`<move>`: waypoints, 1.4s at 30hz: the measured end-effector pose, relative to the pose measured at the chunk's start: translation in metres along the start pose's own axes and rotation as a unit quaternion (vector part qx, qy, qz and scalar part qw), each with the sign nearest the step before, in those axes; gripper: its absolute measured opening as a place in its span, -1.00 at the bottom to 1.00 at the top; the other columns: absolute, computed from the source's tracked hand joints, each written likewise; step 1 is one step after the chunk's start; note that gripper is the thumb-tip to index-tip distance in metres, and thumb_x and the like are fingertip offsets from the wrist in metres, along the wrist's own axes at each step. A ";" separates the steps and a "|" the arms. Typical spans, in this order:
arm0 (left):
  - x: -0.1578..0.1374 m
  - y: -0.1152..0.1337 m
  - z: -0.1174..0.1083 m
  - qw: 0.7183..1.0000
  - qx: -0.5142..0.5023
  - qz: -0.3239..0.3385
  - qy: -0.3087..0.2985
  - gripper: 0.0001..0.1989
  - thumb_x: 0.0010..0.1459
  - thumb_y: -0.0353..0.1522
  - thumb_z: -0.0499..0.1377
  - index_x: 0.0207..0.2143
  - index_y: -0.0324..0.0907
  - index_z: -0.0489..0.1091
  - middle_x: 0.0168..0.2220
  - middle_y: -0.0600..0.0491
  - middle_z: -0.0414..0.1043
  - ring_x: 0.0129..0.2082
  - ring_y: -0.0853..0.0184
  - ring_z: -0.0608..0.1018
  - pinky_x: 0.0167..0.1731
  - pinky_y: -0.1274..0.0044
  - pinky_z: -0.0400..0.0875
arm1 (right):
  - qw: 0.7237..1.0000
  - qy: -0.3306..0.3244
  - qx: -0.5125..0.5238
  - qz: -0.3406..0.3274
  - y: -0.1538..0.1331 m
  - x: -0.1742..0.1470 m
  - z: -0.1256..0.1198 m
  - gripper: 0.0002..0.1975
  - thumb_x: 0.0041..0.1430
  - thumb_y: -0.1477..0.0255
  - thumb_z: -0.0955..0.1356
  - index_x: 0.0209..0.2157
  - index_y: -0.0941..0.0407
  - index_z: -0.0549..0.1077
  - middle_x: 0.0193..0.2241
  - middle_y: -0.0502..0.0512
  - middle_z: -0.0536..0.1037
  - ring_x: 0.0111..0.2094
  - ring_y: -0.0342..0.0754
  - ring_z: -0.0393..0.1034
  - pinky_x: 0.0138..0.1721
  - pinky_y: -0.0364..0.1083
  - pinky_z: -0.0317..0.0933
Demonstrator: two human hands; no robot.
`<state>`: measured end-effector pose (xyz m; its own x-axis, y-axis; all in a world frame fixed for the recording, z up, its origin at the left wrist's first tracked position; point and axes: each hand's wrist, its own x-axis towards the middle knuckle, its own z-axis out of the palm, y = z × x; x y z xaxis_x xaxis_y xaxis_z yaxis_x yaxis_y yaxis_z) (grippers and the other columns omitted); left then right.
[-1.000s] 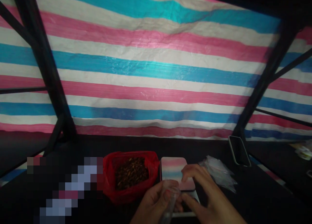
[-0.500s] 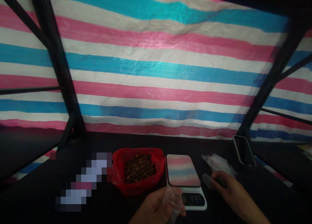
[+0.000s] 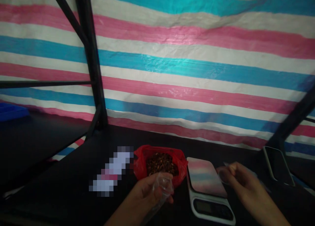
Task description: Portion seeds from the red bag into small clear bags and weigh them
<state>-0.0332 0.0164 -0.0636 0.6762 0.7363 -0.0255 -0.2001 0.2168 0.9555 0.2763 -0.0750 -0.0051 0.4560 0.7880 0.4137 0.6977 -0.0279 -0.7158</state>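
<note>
My left hand [image 3: 150,190] is closed round a clear plastic bag [image 3: 159,194], whose mouth stands open near the fingertips. This hand is in front of the red plastic bag [image 3: 181,168] and covers part of its near edge. Brown dried bits [image 3: 161,164] fill the red bag; their kind is too small to tell. At the right edge of the kitchen scale [image 3: 205,176], my right hand [image 3: 244,183] pinches a small clear plastic piece with a rounded end [image 3: 223,176]. Fingers hide most of that piece. Clear plastic bags [image 3: 263,184] lie partly hidden behind my right hand.
A phone [image 3: 278,165] lies on the black table [image 3: 157,134] at the right. Left of the red bag is a blurred-out pale item [image 3: 112,173]. Black metal posts [image 3: 92,62] frame a striped tarp [image 3: 187,65]. A blue tray [image 3: 12,112] sits at far left.
The view has turned left, so things appear further right. My left hand with the clear bag has moved from the scale to the red bag. My right hand has come closer to the scale.
</note>
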 end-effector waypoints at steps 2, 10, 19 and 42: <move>-0.009 0.006 -0.017 0.999 0.010 -0.001 0.049 -0.46 0.26 0.06 0.28 0.10 -0.11 0.56 -0.25 0.01 0.60 -0.21 0.29 0.61 -0.18 0.52 0.43 | 0.996 -0.072 0.047 -0.035 -0.031 0.001 0.025 -0.69 0.21 0.12 0.32 -0.49 -0.03 0.24 -0.42 0.06 0.64 -0.35 0.02 0.56 -0.36 -0.10 0.41; -0.028 0.030 -0.041 0.997 0.065 -0.015 0.043 -0.45 0.19 0.08 0.32 0.03 -0.11 0.59 -0.24 0.03 0.60 -0.26 0.31 0.57 -0.21 0.51 0.39 | 0.954 -0.169 -0.208 -0.138 -0.097 0.020 0.145 -0.88 0.26 0.51 0.38 -0.34 0.05 0.36 -0.27 0.13 0.54 -0.22 0.08 0.45 -0.18 -0.03 0.23; -0.021 0.038 -0.036 0.998 0.021 0.003 0.064 -0.52 0.21 0.04 0.33 0.00 -0.09 0.60 -0.13 0.04 0.60 -0.18 0.35 0.54 -0.14 0.57 0.37 | 0.935 -0.278 -0.157 -0.157 -0.057 0.022 0.121 -0.68 0.18 0.58 0.45 -0.05 0.00 0.57 0.01 0.11 0.63 0.06 0.12 0.48 0.10 0.08 0.21; 0.016 0.027 -0.010 0.975 -0.004 -0.002 0.223 -0.39 0.12 0.10 0.36 0.04 -0.13 0.60 -0.25 0.00 0.66 -0.17 0.23 0.63 -0.16 0.50 0.43 | 0.918 -0.290 -0.229 -0.146 -0.077 0.032 0.140 -0.56 0.09 0.71 0.35 -0.05 0.07 0.65 -0.03 0.20 0.69 0.09 0.22 0.45 0.11 0.13 0.16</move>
<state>-0.0354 0.0405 -0.0410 0.3011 0.9407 -0.1565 -0.2053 0.2242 0.9527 0.1601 0.0380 -0.0154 -0.0652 0.9942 0.0854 0.9629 0.0852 -0.2561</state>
